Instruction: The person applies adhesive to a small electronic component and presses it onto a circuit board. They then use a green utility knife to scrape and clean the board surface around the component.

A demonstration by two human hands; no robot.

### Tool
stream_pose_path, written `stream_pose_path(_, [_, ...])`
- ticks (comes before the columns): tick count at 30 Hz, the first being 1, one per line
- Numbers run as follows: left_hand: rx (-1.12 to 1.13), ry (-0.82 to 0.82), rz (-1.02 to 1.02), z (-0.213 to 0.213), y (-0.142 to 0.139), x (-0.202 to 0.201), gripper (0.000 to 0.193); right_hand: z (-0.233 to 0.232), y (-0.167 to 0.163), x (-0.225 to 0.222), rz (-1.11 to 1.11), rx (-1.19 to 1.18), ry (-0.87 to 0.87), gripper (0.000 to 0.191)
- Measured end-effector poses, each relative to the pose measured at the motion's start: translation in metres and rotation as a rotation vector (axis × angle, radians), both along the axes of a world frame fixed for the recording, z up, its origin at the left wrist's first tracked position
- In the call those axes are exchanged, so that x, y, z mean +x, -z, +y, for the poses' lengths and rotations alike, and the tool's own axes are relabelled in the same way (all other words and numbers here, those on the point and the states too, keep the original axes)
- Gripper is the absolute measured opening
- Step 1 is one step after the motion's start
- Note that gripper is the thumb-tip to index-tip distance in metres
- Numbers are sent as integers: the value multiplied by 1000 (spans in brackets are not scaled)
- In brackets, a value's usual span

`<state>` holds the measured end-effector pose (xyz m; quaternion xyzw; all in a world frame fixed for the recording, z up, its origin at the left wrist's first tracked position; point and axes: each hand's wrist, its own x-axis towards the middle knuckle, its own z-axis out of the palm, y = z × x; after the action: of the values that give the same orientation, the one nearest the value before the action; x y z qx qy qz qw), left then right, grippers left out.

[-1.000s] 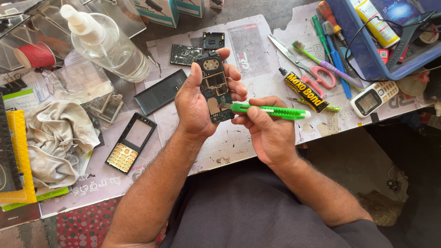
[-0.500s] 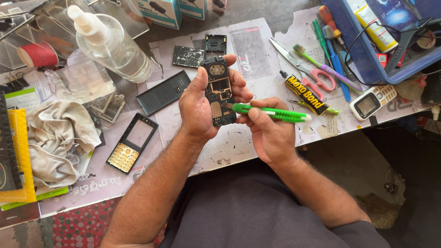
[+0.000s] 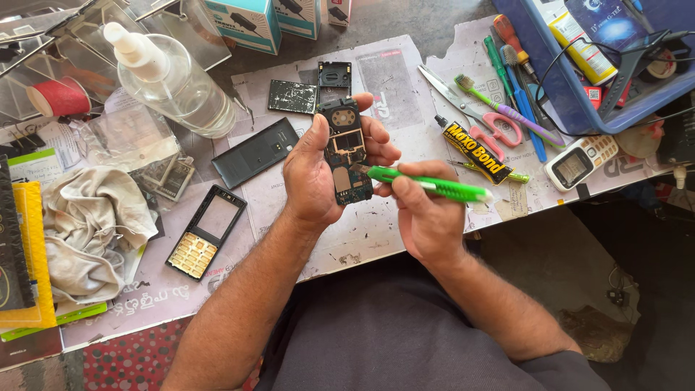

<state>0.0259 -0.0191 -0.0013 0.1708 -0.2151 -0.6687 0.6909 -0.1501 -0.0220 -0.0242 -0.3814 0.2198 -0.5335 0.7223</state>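
The left hand (image 3: 313,174) is gripping an opened phone (image 3: 345,150) upright; at its 4 o'clock, the right hand (image 3: 427,210) is closing around a green cutter (image 3: 427,186), tip touching the phone.

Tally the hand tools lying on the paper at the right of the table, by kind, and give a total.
Scissors: 1
Toothbrush: 1
Screwdrivers: 3, as far as the overlap shows
Total: 5
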Motion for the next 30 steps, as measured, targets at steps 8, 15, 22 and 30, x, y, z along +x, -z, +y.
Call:
stream_pose_path(8, [-25,31,-29,2,-2,2,68,-2,2,-6,106,-126,-23,19])
stream_pose_path(15, [-58,19,-120,5,-4,0,67,-11,0,-9,33,-29,-69,17])
stream_pose_path(22, [-82,-2,-165,5,-5,0,68,-5,-2,-10,121,-163,-60,16])
stream_pose_path(30, [-50,22,-128,4,-5,-2,65,-13,-4,-11,-34,178,-146,13])
